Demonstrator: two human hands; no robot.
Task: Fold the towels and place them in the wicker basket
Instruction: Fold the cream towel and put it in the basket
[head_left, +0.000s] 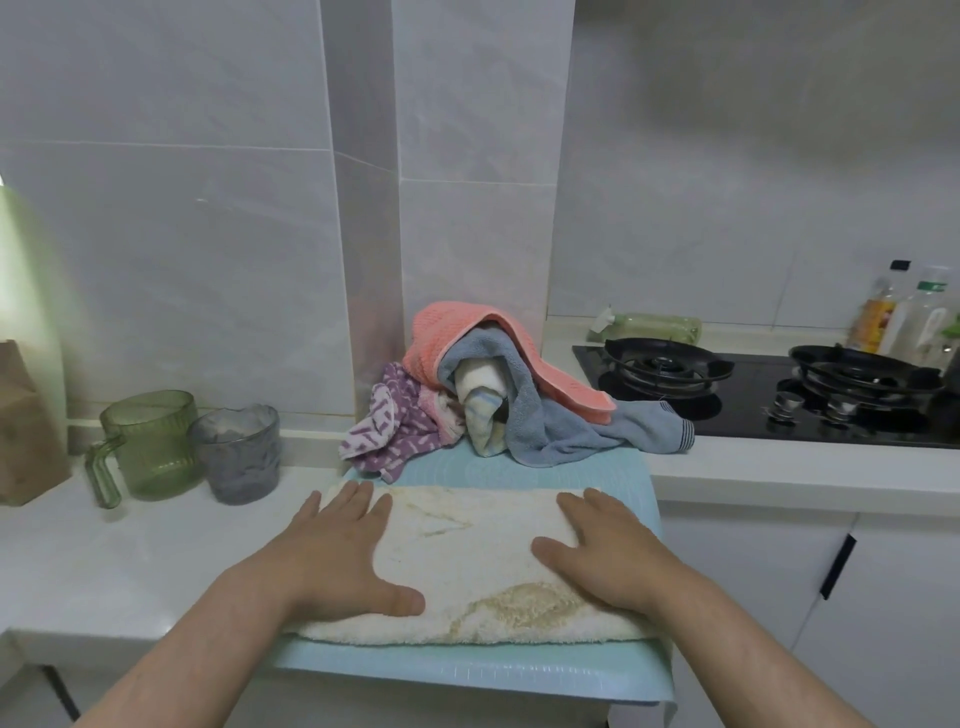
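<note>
A cream towel (467, 561) with brown stains lies folded into a long strip on a light blue mat (519, 670) at the counter's front edge. My left hand (337, 556) presses flat on its left end, fingers straight. My right hand (608, 551) lies flat on its right end. Behind the strip sits a heap of unfolded towels: a coral one (457, 332) on top, a grey-blue one (561, 421) draped to the right, a white and pale blue one (480, 405) in the middle, and a purple patterned one (395, 426) at the left. No wicker basket is in view.
A green glass mug (150, 441) and a grey glass cup (239, 452) stand at the left on the white counter (130, 551), beside a brown paper bag (21, 431). A black gas hob (753, 395) lies at the right, with bottles (904, 317) behind it.
</note>
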